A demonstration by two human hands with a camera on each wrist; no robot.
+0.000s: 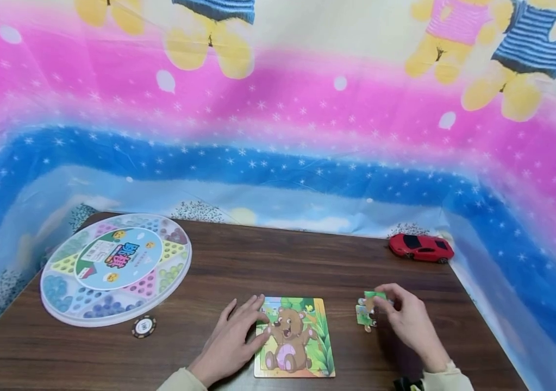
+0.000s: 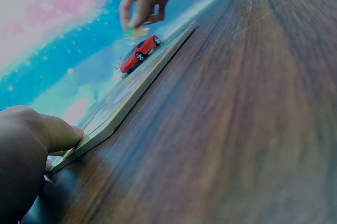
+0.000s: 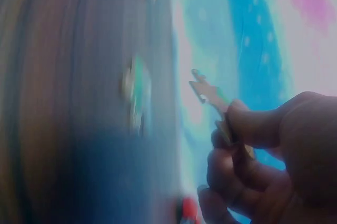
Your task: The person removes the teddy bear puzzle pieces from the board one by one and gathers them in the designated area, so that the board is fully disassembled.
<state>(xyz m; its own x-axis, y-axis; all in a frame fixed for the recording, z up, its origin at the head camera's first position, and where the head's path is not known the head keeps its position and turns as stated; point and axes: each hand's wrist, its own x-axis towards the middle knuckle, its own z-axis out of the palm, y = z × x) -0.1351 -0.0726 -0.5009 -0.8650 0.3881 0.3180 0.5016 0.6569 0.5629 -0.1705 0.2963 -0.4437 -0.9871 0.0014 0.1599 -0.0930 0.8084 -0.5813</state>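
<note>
On the left of the wooden bench (image 1: 219,271) lies one round game board (image 1: 115,267) under a clear lid, its pockets holding coloured marbles. Just in front of it lies one poker chip (image 1: 143,327), apart from the lid's rim.

Next comes the left hand (image 1: 232,342), lying flat with straight, spread fingers on the left edge of one square bear puzzle (image 1: 294,336). The left wrist view shows the thumb (image 2: 60,132) pressed against the puzzle's near corner (image 2: 100,129); this grip is open and curls round nothing.

To the right of the puzzle, one loose puzzle piece (image 1: 364,316) lies on the bench, just beside the right hand's fingertips. The right hand (image 1: 407,320) pinches a second, green puzzle piece (image 1: 374,296) between thumb and fingers, lifted off the wood and above the loose one. In the right wrist view the held piece (image 3: 210,93) sticks out past the thumb (image 3: 258,126), with the other piece (image 3: 138,91) a blur on the bench beyond. So two loose pieces show, one held and one lying, both well clear of the left hand.

Farthest right, at the bench's back corner, stands one red toy car (image 1: 422,247), well apart from both hands.
</note>
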